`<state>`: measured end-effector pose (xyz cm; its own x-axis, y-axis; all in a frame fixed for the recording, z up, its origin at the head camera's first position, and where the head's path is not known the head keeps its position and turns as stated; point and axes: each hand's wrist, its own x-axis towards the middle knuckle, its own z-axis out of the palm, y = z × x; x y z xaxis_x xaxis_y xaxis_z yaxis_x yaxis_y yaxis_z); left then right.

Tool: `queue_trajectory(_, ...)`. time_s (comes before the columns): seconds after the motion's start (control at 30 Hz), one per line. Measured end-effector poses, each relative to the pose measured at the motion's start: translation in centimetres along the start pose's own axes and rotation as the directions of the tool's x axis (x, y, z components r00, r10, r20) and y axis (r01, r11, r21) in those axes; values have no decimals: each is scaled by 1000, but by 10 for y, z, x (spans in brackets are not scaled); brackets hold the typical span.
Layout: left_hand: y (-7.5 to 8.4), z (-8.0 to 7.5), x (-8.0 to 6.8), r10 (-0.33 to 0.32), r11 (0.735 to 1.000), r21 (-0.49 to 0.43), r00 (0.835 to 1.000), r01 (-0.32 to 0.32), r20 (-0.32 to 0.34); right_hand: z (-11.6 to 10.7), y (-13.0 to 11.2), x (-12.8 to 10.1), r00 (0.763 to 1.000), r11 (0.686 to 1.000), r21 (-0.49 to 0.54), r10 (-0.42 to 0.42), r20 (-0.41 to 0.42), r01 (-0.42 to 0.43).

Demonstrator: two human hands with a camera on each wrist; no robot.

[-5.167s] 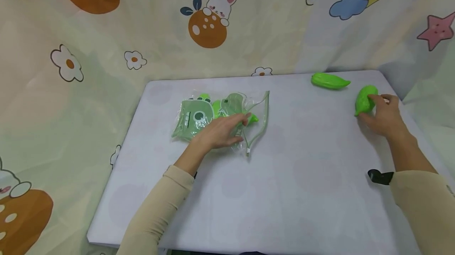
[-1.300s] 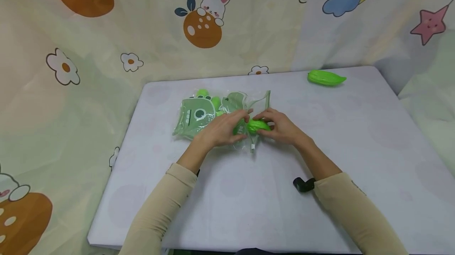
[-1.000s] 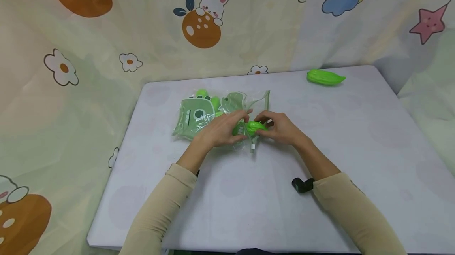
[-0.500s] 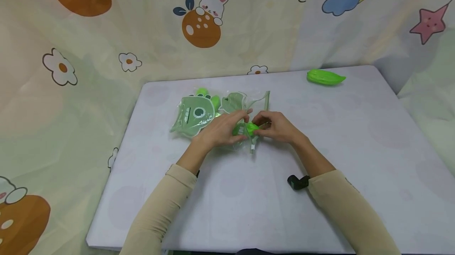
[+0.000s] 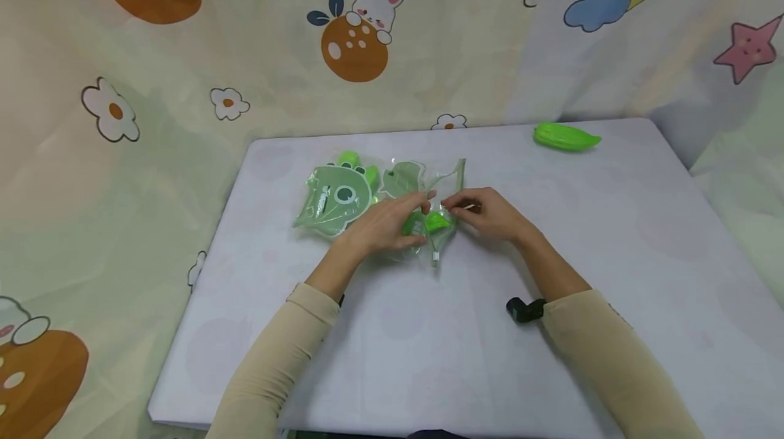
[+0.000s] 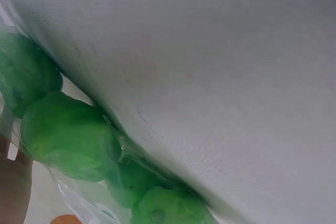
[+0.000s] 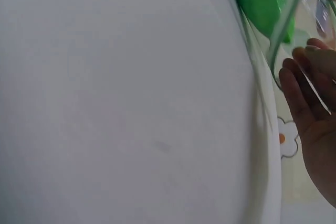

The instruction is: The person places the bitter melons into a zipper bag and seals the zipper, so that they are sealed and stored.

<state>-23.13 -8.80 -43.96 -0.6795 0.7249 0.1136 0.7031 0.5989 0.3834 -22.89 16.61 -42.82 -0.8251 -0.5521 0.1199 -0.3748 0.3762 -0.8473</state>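
Note:
A clear zip bag (image 5: 335, 204) printed with green cartoon monsters lies on the white table, its green-edged mouth facing right. Several green toy vegetables (image 6: 71, 135) are inside, seen through the film in the left wrist view. At the mouth, my left hand (image 5: 384, 222) grips the bag's upper film, fingers and thumb spread apart over it. Just inside sits a bumpy green toy, like a bitter melon (image 5: 437, 222), partly covered by film. My right hand (image 5: 490, 214) is at the green zip edge (image 7: 283, 30), fingers loosely bent and off the toy.
A long green pointed toy vegetable (image 5: 566, 137) lies near the table's back right edge. The white table (image 5: 392, 357) ends at a patterned cloth (image 5: 275, 51) behind and to the left. A white zip slider (image 5: 435, 256) hangs at the bag's near corner.
My right hand brought the bumpy green toy from the table's right side to the bag, pushed it into the mouth and let go. My left hand has stayed on the bag.

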Motion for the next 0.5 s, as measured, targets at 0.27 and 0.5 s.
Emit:
queue_trajectory(0.27,-4,3,-2,-6,1000,19,1000,6,4,-47,44,1,936,992,-125,-38,-349,-6)
queue_trajectory(0.5,-8,3,-3,-23,999,33,1000,23,-1,-88,75,6,905,969,-229,-8,-425,-99)
